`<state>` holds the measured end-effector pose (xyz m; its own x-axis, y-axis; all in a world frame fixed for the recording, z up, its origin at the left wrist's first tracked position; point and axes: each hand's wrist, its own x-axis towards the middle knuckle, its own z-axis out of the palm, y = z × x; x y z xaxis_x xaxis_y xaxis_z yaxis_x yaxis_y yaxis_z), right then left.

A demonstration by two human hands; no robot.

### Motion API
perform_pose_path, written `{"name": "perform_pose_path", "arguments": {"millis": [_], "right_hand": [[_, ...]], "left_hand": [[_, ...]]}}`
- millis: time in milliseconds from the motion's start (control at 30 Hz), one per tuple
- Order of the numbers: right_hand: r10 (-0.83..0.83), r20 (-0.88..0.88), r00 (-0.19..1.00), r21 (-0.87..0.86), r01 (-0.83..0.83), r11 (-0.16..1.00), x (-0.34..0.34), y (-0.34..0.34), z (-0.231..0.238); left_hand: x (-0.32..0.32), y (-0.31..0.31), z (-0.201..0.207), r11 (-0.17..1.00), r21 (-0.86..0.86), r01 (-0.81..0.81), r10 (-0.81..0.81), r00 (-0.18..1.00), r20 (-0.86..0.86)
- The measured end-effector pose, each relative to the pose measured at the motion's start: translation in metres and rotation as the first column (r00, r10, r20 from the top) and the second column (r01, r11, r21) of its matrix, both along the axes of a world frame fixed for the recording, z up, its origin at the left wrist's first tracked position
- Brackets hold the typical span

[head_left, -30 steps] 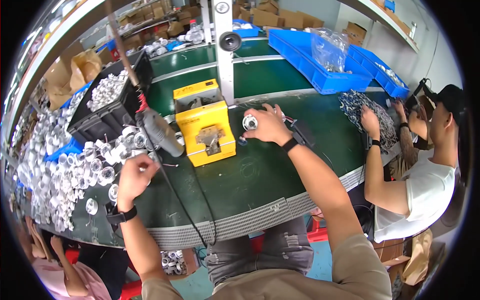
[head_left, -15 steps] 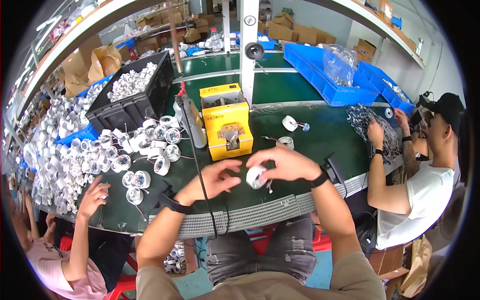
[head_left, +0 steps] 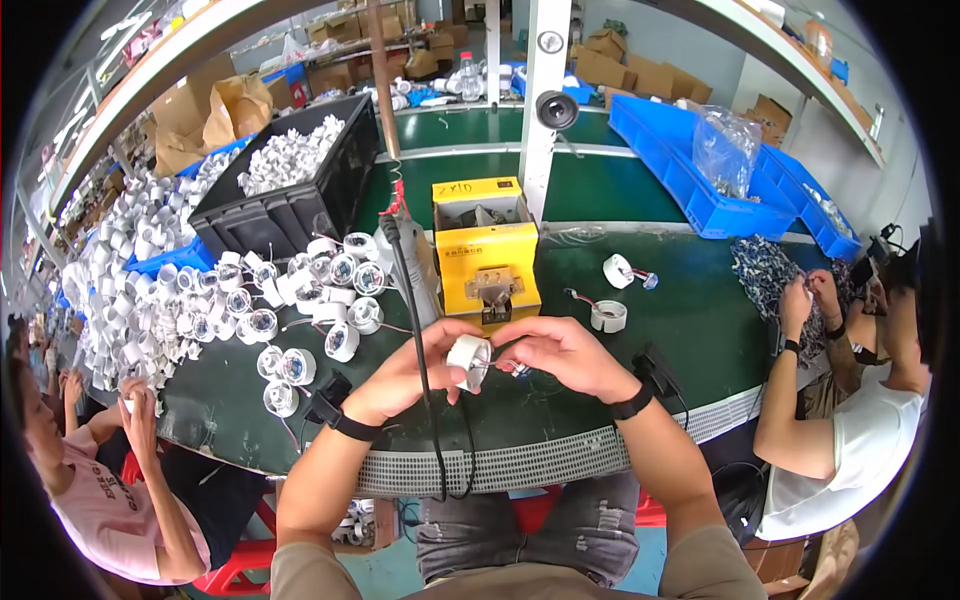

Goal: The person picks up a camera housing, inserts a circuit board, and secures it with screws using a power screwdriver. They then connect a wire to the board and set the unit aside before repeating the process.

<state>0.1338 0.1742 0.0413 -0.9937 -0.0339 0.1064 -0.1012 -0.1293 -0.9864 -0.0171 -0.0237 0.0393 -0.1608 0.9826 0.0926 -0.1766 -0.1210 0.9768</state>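
My left hand (head_left: 415, 368) and my right hand (head_left: 556, 354) meet over the near part of the green bench (head_left: 600, 390). Between them they hold a small white round lamp housing (head_left: 469, 360); the left hand cups it and the right fingers pinch its short wires. A yellow box-shaped machine (head_left: 485, 255) stands just behind my hands. A hanging black cable with a tool (head_left: 405, 270) drops in front of my left hand. Two more white housings (head_left: 607, 315) lie on the bench to the right.
Several white housings (head_left: 300, 295) cluster at left beside a black crate (head_left: 285, 195) full of them. Blue bins (head_left: 700, 170) sit at the back right. One person (head_left: 860, 400) works at the right, another (head_left: 110, 480) at the lower left.
My right hand drew back from beside the yellow machine and my left came in from the left pile; both now hold a white housing close to the bench's near edge.
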Motion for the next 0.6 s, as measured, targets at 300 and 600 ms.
{"name": "perform_pose_path", "arguments": {"millis": [300,600], "right_hand": [[-0.244,-0.130,0.961,0.330,0.274,0.903,0.000,-0.009,-0.006],[-0.517,-0.186,0.836,0.198,0.547,0.813,-0.004,-0.025,-0.033]], "left_hand": [[-0.004,0.007,-0.012,0.999,-0.026,-0.027,0.032,0.983,0.180],[0.009,0.015,-0.017,0.994,0.065,-0.093,0.048,0.862,0.504]]}}
